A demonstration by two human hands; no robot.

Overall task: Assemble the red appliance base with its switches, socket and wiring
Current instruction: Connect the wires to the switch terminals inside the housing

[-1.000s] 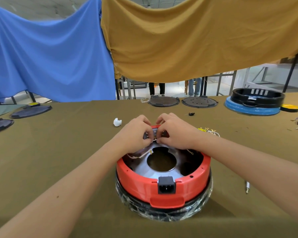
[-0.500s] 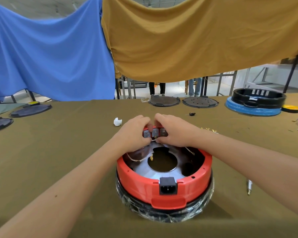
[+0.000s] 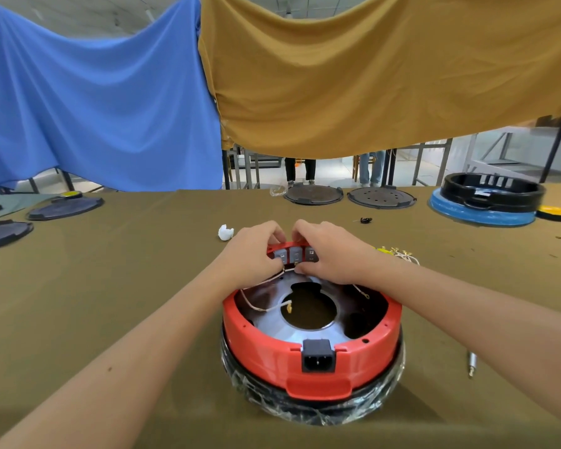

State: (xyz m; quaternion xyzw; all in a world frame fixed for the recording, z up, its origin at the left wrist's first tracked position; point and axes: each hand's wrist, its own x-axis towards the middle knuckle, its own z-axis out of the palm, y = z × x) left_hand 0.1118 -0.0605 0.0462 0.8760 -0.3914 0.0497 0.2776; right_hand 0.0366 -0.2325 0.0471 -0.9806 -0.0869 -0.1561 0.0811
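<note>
1. The red appliance base (image 3: 311, 348) is seen near the table's (image 3: 110, 286) front edge, centre-right of view, seated on a black ring wrapped in clear plastic film (image 3: 311, 403).
2. A black socket (image 3: 317, 355) is fitted in the near wall, w/ two pins visible inside.
3. Inside, a silver metal plate (image 3: 272, 322) w/ a large round hole is seen; a thin white wire (image 3: 263, 307) w/ a yellow-tipped terminal is draped across its left side, and another short wire end (image 3: 361, 292) lies at the right.
4. At the far wall, approx. three grey switches (image 3: 294, 254) are seen in a row, backs facing the camera.
5. Left hand (image 3: 251, 254): fingers curled over the far rim, thumb pressed below the leftmost switch; wire is pinched at the fingertips.
6. Right hand (image 3: 329, 252): fingers curled over the rim beside the left hand, thumb tucked under the switches; the rightmost switch is partly covered.
7. Both hands are touching at the fingertips, gripping narrowly.
</note>
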